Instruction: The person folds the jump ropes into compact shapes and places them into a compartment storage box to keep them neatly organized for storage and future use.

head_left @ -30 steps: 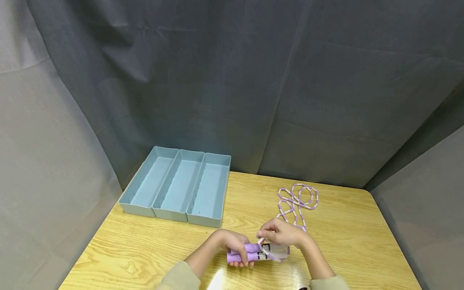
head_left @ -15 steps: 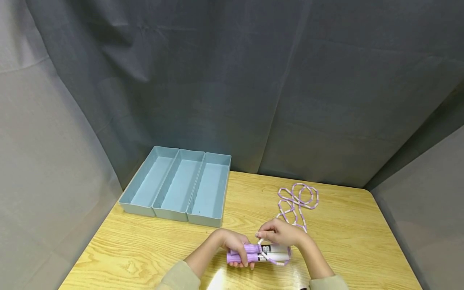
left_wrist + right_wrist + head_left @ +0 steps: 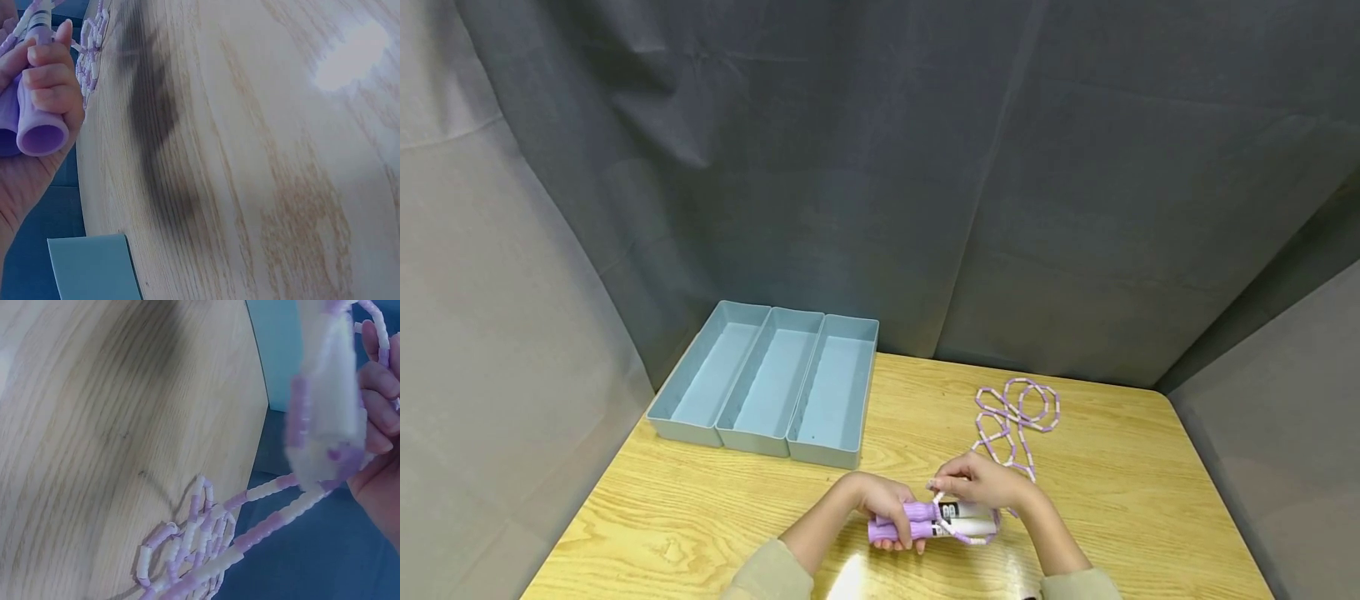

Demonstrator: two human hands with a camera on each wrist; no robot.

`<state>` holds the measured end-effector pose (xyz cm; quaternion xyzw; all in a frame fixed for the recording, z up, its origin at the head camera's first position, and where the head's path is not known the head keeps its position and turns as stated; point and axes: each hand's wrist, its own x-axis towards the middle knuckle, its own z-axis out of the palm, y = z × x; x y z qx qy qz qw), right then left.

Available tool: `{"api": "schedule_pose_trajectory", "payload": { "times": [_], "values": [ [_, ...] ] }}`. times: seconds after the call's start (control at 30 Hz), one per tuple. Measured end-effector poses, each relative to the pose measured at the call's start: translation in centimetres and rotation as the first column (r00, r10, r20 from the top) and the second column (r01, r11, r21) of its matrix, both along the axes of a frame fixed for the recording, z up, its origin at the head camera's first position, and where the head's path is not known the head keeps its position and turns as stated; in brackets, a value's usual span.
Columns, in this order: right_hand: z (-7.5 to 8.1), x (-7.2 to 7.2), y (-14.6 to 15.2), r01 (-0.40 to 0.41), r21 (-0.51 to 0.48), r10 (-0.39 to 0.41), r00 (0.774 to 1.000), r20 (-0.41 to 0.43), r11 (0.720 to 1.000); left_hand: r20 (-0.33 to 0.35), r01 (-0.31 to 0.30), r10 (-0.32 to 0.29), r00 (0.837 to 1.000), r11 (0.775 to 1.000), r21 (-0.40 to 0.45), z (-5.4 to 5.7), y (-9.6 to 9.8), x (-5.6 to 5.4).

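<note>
At the far left a pale grey cloth [image 3: 512,333] hangs beside the wooden table [image 3: 647,517], meeting the dark grey curtain [image 3: 850,167] that runs behind it. Toward the back of the table, on the left, three blue-grey trays [image 3: 835,375] sit side by side, their long walls touching.

Right of the sleeve [image 3: 775,572] comes the left hand [image 3: 886,507], its fingers curled round two handles [image 3: 916,531] laid parallel, just above the tabletop. Their ridged purple grips point left and their white ends, with black labels, point right. The left wrist view shows the hollow ends of the grips under the curled fingers.

A length of beaded rope [image 3: 261,530], white and purple, curves beside the white ends and crosses the handles near the labels. It rises to the right hand [image 3: 977,482], which is bent over the handles; the wrist view is blurred, but thumb and index finger appear to pinch the rope there.

Beyond the right hand, the rest of the rope lies on the table in overlapping loops. Another grey cloth [image 3: 1277,442] hangs at the far right.
</note>
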<state>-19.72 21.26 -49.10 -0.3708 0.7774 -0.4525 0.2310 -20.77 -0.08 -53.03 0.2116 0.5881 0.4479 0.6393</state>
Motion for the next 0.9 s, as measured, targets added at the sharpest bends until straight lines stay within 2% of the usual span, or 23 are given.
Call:
{"api": "schedule_pose_trajectory", "payload": {
  "times": [0.23,0.57,0.67,0.77,0.9],
  "values": [
    [0.4,0.1,-0.2,-0.021,0.008,0.022,1.0,-0.011,1.0,-0.055,-0.063,0.063,0.997,0.998,-0.015,-0.4,-0.2,0.0],
    [1.7,0.5,-0.6,-0.059,-0.013,0.059,0.998,-0.002,0.998,-0.07,-0.135,0.137,0.988,0.99,0.026,-0.7,-0.6,-0.2],
    [1.6,0.3,-0.9,-0.07,0.016,0.07,0.997,-0.036,0.997,-0.063,-0.126,0.128,0.99,0.992,0.029,-0.7,-0.5,-0.3],
    [1.4,0.2,-1.1,-0.07,0.063,0.075,0.995,-0.071,0.996,-0.06,-0.091,0.093,0.994,0.995,0.031,-0.5,-0.3,-0.3],
    [1.3,0.0,-1.1,-0.04,0.127,0.05,0.996,-0.071,0.991,-0.073,-0.03,0.032,0.997,0.999,0.03,-0.2,-0.1,-0.2]
  ]
}}
